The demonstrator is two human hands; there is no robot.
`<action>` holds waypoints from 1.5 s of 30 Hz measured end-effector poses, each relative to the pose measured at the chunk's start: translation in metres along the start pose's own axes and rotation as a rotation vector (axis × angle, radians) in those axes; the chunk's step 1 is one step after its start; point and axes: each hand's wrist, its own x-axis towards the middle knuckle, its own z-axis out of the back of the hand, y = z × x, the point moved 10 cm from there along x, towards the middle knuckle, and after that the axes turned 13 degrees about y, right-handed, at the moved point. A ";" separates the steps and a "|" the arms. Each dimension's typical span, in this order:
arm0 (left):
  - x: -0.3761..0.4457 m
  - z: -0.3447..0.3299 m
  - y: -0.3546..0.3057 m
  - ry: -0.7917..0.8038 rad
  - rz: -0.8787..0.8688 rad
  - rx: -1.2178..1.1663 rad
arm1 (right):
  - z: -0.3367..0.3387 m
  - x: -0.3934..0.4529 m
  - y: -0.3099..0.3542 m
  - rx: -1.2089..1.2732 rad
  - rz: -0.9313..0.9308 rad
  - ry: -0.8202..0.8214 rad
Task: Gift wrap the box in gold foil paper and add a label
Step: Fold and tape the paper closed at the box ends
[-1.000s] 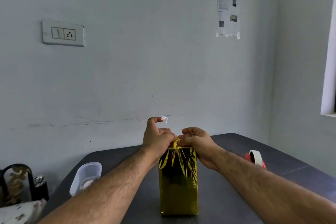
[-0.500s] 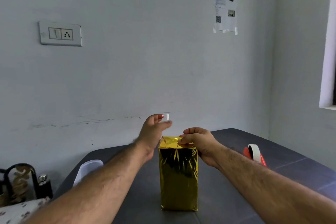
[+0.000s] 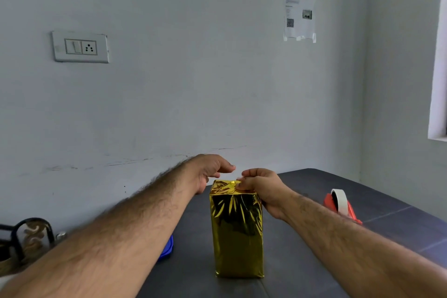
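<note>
One dark grey table [image 3: 377, 203] fills the lower part of the view, set against a pale wall that carries one switch plate [image 3: 80, 47] on the left and one printed sheet [image 3: 300, 12] taped up on the right. Two bare forearms reach in from the bottom corners. One box [image 3: 237, 230] stands upright on its end near the middle of the table, fully covered in gold foil paper; the foil is shiny and mirror-like, dark in its reflections across the front face, creased into fine radiating wrinkles near the upper edge, and gathered into folds on top. The right hand [image 3: 263, 189] rests on the box's top right corner with fingers curled, pinching the folded foil at the top. The left hand [image 3: 208, 172] hovers just behind and above the top left edge, fingers loosely extended and holding nothing that can be made out. One red tape dispenser [image 3: 342, 205] with a white roll sits well to the right of the box. One blue lid edge [image 3: 167, 248] shows beneath the left forearm.
</note>
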 end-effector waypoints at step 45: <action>-0.052 0.005 0.043 -0.777 0.092 0.008 | -0.010 -0.029 0.025 -0.333 0.172 -0.001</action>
